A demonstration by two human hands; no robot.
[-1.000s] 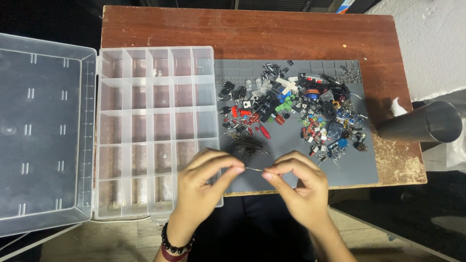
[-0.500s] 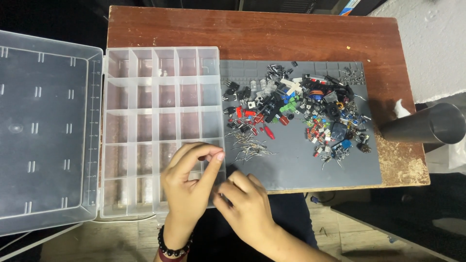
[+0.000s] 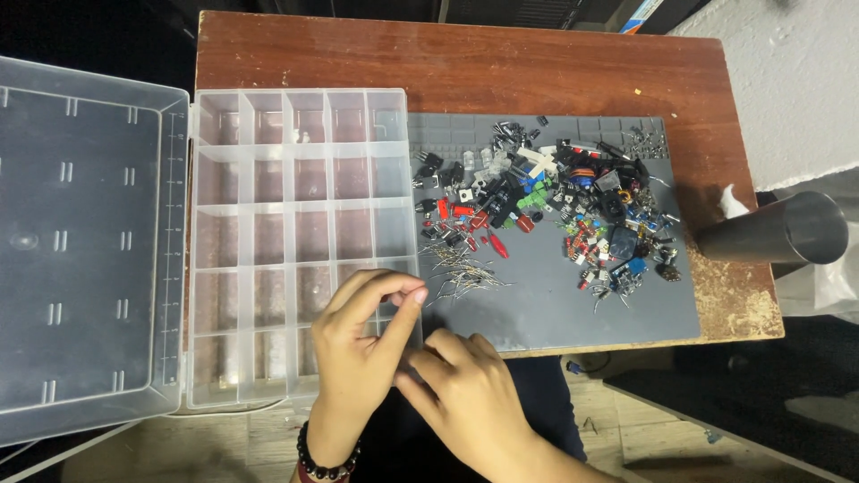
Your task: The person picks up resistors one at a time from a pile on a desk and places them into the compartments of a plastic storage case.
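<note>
A clear compartment box [image 3: 295, 241] is seen at left; both hands, left hand [image 3: 362, 344] and right hand [image 3: 465, 394], were moved leftward to its lower corner, grips pinched, contents not discernible.

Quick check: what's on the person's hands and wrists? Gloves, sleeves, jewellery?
Both hands are bare, no gloves or rings visible. The left hand has a bracelet of dark round beads on its wrist. The right hand shows a bare forearm with no sleeve or band in view.

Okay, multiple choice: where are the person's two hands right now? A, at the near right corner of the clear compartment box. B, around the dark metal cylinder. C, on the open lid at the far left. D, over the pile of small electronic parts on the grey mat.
A: the left hand and right hand meet at the near right corner of the clear compartment box, short of the parts pile.
</note>
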